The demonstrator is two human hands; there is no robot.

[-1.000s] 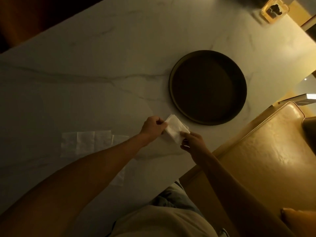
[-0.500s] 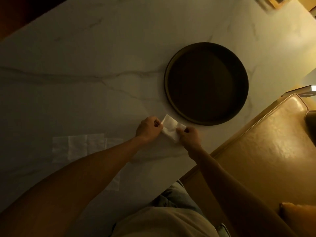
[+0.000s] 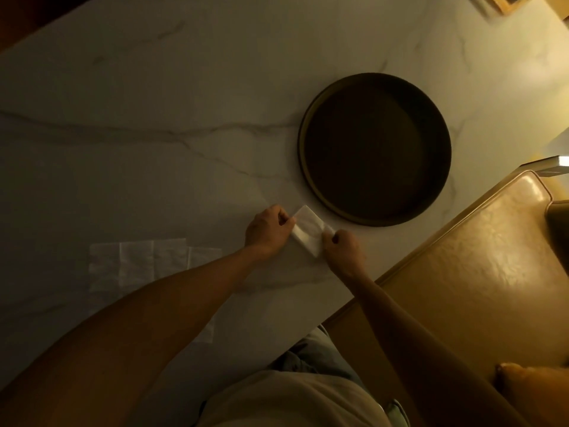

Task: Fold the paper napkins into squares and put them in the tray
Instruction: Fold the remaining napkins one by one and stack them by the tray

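Observation:
A small folded white napkin [image 3: 308,230] is held just above the marble table, near its front edge. My left hand [image 3: 268,231] pinches its left end, and my right hand [image 3: 342,246] pinches its right end with curled fingers. The round dark tray [image 3: 303,140] lies a short way beyond the napkin to the right, with nothing inside it. An unfolded white napkin [image 3: 138,263] lies flat on the table to the left, partly hidden by my left forearm.
The white marble table [image 3: 154,118] fills most of the view. A tan leather seat [image 3: 480,266] stands at the right, beside the table's edge. A small box [image 3: 505,3] sits at the far right corner.
Both hands have drawn closer together on the napkin, which now looks narrower and more folded. The view has shifted slightly, so the tray sits a little higher.

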